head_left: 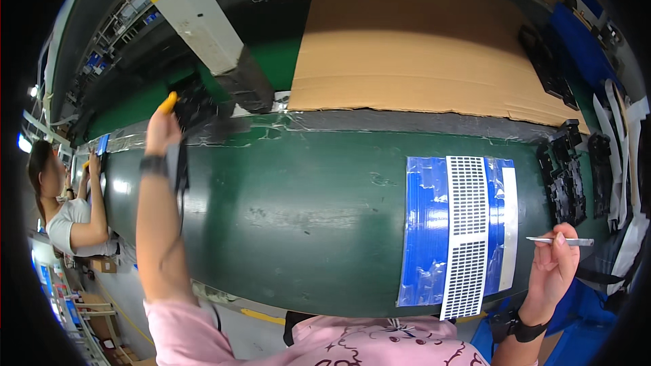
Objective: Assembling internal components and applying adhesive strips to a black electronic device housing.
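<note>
My left hand (163,129) reaches to the far left edge of the green bench, with yellow covering a fingertip. Right beside it is a black plastic part (198,103), blurred; whether the fingers grip it cannot be made out. On the right, my right hand (555,268) is closed around slim metal tweezers (576,241), their tip pointing left. Left of that hand, a sheet of small black labels (466,230) lies on a blue corrugated plastic board (426,244). A narrow white strip (508,224) runs along the board's right side.
Black moulded parts (564,179) stand at the bench's right end. A large cardboard sheet (420,61) lies beyond the bench's far edge, right of a grey post (210,34). Another person (74,220) works at the far left. The green bench top (305,217) spans the middle.
</note>
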The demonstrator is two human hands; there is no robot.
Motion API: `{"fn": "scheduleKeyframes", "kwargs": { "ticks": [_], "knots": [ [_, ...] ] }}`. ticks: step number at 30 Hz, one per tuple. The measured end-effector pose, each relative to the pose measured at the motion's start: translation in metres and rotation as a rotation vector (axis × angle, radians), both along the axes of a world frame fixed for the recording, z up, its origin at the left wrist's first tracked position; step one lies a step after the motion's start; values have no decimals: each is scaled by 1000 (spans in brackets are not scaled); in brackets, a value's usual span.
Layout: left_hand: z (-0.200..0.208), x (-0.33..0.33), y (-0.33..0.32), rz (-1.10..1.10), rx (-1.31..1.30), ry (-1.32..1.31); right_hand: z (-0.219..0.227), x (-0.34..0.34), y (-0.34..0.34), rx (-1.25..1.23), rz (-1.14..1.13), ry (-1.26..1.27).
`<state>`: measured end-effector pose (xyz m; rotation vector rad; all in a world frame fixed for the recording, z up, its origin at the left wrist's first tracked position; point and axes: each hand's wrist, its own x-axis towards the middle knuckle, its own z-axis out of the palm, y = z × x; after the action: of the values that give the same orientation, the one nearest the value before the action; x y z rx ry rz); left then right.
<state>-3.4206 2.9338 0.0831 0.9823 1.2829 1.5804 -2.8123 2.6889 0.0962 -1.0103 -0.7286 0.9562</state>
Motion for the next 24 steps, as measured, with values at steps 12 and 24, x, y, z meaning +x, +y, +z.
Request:
{"fn": "scheduleKeyframes", "kwargs": {
  "ticks": [12, 24],
  "knots": [
    [-11, 186, -83, -135, 100, 322, -43, 44, -53, -73, -288, 107],
    [10, 605, -141, -1204, -183, 665, -6, 26, -90, 85, -351, 44]
  ]
}}
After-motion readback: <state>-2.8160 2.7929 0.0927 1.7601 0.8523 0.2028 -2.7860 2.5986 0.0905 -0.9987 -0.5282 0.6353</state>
